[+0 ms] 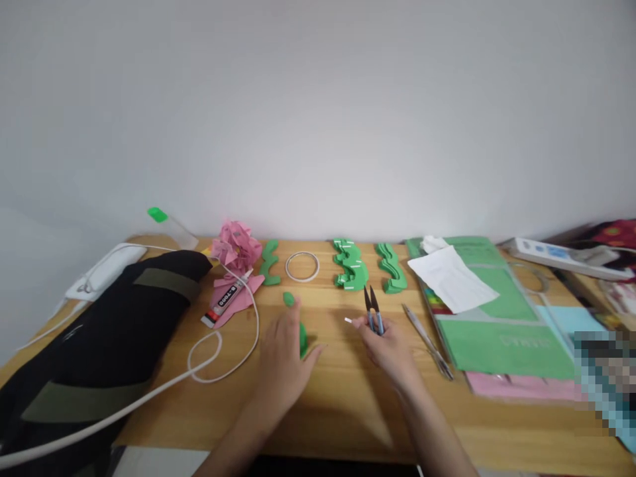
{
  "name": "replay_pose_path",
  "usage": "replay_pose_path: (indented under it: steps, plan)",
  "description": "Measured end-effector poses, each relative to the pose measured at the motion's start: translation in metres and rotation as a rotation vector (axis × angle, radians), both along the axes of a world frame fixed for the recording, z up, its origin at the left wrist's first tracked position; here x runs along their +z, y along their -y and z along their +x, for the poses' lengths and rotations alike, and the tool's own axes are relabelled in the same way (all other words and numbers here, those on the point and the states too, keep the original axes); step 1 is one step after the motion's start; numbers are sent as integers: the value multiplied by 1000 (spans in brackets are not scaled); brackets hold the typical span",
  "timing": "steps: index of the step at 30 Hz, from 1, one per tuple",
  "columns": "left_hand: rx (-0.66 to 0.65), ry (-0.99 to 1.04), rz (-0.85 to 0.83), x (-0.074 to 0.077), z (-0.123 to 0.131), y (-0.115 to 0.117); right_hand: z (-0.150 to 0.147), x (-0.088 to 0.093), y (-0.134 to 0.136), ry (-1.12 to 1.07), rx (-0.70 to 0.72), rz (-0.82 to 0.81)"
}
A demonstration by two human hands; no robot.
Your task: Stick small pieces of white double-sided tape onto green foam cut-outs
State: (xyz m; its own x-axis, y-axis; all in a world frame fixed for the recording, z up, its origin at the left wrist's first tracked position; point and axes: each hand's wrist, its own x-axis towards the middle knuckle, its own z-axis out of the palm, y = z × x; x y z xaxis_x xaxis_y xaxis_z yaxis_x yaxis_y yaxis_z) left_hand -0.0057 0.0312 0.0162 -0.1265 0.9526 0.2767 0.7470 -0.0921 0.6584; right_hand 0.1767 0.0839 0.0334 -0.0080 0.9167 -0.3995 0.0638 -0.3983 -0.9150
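Observation:
My left hand lies over a green cut-out piece, mostly hidden beneath it, with the thumb stretched away from the fingers. A green tip of it shows beyond the fingertips. In my right hand is a pair of thread snips, dark blades pointing away from me. A small white strip sticks out at the right thumb and fingertip. Ahead are stacked green wavy cut-outs with white strips on them, and a second green stack. A thin ring-shaped tape roll lies left of them.
At left are a black bundle, a white cable, crumpled pink paper and a B-7000 glue tube. A pen, a green folder and white paper lie right. A wall rises behind.

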Motion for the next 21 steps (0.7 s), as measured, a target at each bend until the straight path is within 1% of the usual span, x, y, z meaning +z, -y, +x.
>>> replay_pose_path:
  steps: [1, 3, 5, 7, 10, 13, 15, 17, 19, 21]
  plan:
    - [65, -64, 0, -2, -2, 1, 2, 0, 2, 0, -10, -2]
    - [119, -142, -43, -4, -5, 5, 5, 3, 6, -6, -8, -12]
    - [116, -162, -103, -3, -6, 10, 6, 5, 9, -5, 2, -18]
    - [103, -114, -147, 0, -5, 14, 6, 5, 12, 41, 5, 7]
    - [68, 88, -202, 5, 0, 14, 1, -2, 15, 232, 39, 130]
    - [21, 346, -246, 5, 10, 15, -6, -8, 21, 502, 139, 231]
    - [-11, 485, -261, 3, 18, 16, -10, -9, 25, 690, 222, 207]
    - [-30, 595, -279, 1, 23, 18, -13, -8, 27, 838, 279, 134]
    - [-9, 685, -300, 0, 26, 19, -14, -6, 28, 913, 309, 76]
    - [34, 772, -322, 0, 27, 19, -14, -4, 28, 938, 324, 46]
